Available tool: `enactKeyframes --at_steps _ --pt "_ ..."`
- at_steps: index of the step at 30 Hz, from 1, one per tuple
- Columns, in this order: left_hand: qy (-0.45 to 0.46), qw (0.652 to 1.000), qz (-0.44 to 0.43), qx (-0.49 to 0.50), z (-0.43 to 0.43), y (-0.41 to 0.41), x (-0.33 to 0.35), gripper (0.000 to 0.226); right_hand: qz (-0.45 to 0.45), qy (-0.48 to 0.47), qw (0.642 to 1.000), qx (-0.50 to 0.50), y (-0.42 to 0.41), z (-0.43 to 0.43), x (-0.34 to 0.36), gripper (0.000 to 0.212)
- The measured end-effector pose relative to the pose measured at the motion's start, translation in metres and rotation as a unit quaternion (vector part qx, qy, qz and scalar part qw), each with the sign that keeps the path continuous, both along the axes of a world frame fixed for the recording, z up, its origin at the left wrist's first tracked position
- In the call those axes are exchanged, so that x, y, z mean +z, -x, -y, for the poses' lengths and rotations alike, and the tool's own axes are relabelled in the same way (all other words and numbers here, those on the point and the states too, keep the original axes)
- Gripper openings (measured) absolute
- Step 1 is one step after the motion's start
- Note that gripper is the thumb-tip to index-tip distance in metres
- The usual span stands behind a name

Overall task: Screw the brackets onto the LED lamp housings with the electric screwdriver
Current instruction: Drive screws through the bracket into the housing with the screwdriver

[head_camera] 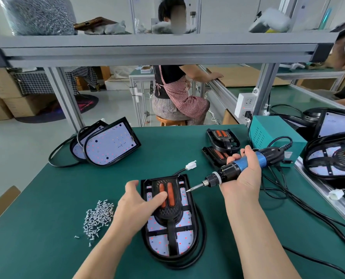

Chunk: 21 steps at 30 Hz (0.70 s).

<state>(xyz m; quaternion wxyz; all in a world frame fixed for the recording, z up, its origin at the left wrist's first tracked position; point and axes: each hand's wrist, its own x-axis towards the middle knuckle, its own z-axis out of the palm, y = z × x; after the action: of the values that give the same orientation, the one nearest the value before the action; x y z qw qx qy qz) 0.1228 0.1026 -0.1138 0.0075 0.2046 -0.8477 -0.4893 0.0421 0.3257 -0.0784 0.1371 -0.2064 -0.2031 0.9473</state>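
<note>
- Black oval LED lamp housing (184, 236) lies on the green bench (63, 190) under the spread left grip (141, 206), whose thumb presses the black orange-striped bracket (170, 213).
- Right grip (246, 176) is wrapped round the blue-black electric screwdriver (224, 174), bit at the bracket's upper right.

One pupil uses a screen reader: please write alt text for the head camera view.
A person's right hand holds a blue-and-black electric screwdriver, its bit at the upper right edge of a black oval LED lamp housing on a green table; the left hand rests on its black bracket with orange strips. Silver screws lie piled to the left.
</note>
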Motion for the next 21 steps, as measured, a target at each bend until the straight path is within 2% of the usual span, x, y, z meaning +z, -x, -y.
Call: enactKeyframes --at_steps 3,8,11,16,21 --pt "-0.06 0.998 0.003 -0.03 -0.002 0.006 -0.002 0.103 -0.039 -0.041 0.998 -0.003 -0.001 0.0 0.004 0.019" --pt "-0.127 0.989 -0.002 -0.072 0.002 0.011 -0.005 0.065 -0.108 -0.157 0.981 -0.038 0.003 0.004 0.02 0.019" --pt "-0.16 0.983 0.007 -0.088 0.004 0.016 -0.002 0.052 -0.141 -0.239 0.959 -0.062 0.01 0.014 0.033 0.016" --pt "-0.196 0.977 0.013 -0.086 0.003 0.017 -0.002 0.064 -0.146 -0.324 0.932 -0.072 0.025 0.032 0.039 0.019" --pt "-0.194 0.977 0.01 -0.084 0.004 0.018 -0.005 0.067 -0.144 -0.357 0.922 -0.046 0.033 0.043 0.033 0.023"
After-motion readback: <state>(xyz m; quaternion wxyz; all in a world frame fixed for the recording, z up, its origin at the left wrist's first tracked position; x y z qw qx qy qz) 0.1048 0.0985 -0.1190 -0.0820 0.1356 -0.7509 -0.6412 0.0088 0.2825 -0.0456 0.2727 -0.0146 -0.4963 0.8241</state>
